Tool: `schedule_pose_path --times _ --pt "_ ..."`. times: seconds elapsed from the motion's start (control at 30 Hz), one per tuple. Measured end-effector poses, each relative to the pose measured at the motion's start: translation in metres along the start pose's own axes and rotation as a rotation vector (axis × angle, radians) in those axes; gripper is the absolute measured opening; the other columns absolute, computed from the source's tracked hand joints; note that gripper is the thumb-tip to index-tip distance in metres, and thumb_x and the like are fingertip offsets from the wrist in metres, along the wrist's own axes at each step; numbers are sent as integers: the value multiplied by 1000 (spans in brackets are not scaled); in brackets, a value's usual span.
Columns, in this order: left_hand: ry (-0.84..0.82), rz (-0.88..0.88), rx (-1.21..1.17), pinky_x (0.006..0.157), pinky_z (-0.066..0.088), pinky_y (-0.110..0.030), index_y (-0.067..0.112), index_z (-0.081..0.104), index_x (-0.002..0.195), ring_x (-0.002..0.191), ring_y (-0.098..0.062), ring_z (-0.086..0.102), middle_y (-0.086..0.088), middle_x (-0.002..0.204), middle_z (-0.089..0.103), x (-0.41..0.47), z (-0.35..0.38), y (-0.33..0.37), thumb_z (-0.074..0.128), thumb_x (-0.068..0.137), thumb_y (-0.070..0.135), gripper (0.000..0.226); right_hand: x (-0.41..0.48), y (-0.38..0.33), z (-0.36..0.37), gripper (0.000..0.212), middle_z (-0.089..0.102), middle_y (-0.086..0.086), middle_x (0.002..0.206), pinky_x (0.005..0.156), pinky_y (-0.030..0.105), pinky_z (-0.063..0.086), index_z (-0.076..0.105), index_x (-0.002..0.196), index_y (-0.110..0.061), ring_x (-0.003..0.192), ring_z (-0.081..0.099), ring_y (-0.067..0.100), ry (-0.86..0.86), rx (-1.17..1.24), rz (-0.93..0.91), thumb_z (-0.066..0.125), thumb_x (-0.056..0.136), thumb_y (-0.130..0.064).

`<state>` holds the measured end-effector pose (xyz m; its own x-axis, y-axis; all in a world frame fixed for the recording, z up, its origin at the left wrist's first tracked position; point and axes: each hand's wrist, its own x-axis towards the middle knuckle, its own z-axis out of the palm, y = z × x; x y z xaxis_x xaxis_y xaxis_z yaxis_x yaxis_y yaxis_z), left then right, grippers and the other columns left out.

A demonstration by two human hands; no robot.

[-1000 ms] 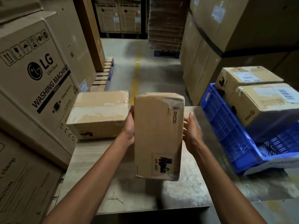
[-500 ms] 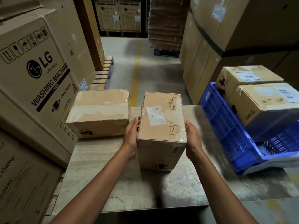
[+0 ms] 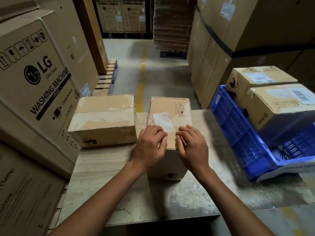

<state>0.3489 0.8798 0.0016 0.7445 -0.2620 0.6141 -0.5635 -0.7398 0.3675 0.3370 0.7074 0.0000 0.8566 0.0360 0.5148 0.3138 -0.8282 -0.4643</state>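
A matt brown cardboard box, centre, wears wrinkled, glossy clear film and a white paper label. At 10 o'clock a second carton shows shiny tape over scuffed, matt board. The table is pale wood-grain at 9 o'clock and dull, worn grey towards 5. At 3 o'clock stands a blue plastic crate, perforated and faintly glossy.

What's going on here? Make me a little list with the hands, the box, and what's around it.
hands: left hand and right hand rest with bent fingers on the middle box's top; a pinch cannot be told
middle box: standing on the table, white label on top
beside it: another box on its left, apart
blue crate: on the right, tilted, holding two boxes
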Motion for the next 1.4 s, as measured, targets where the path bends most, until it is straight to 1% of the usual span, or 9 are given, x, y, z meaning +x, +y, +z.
schedule_pose_path --times 0.17,0.3,0.4,0.5,0.57,0.73,0.9,1.13,1.4 --pt "-174 77 114 68 48 -40 10 63 83 81 -21 50 -3 87 57 17 -7 -2 53 89 23 17 23 0 -17 20 64 -2 92 75 33 39 61 89 -20 84 58 21 -191 -327 -114 51 93 -36" --pt "-346 17 129 90 51 -44 13 66 108 109 -24 53 -9 120 60 40 -11 -8 54 95 31 25 46 -5 -15 27 64 3 111 83 40 45 65 109 -20 97 57 24 -295 -313 -58 51 98 -40" --pt "-472 -128 130 120 27 -43 18 45 147 146 -25 29 -9 159 34 46 -5 -13 45 102 41 51 50 -7 -7 34 64 5 127 93 41 46 66 121 -17 114 60 27 -311 -271 -73 49 101 -38" --pt "-540 -132 155 124 16 -39 17 37 153 151 -23 21 -6 162 29 44 -3 -17 39 104 43 55 44 -5 -4 36 65 3 127 97 40 45 66 120 -17 120 58 24 -337 -321 -99 45 100 -38" --pt "-560 -79 218 118 28 -39 15 47 145 142 -25 35 -9 154 42 50 -6 -16 40 104 41 49 47 -5 -6 35 65 3 124 93 40 45 64 116 -18 114 58 24 -342 -337 -82 45 99 -42" --pt "-466 -20 253 88 45 -40 11 64 107 103 -27 52 -9 107 59 85 -5 -13 45 98 27 26 83 -8 -1 36 55 7 122 88 45 42 57 117 -20 111 48 26 -378 -390 13 41 100 -47" --pt "-380 -220 70 114 29 -42 11 60 131 137 -29 38 -14 145 48 87 13 -37 49 99 25 36 86 -4 20 42 48 8 140 94 49 43 50 133 -22 125 41 28 -393 -342 -7 32 102 -44" --pt "-320 -314 27 118 27 -39 12 61 134 142 -24 38 -10 149 49 85 23 -36 49 101 23 37 82 -1 17 46 46 6 148 101 49 43 48 140 -21 132 40 27 -411 -329 9 32 103 -44" --pt "-95 -860 -701 114 39 -45 15 46 149 137 -20 47 -1 152 47 80 31 -35 47 98 14 50 72 18 -1 26 70 -1 113 90 36 48 73 106 -16 109 59 19 -190 -92 126 56 97 -33"
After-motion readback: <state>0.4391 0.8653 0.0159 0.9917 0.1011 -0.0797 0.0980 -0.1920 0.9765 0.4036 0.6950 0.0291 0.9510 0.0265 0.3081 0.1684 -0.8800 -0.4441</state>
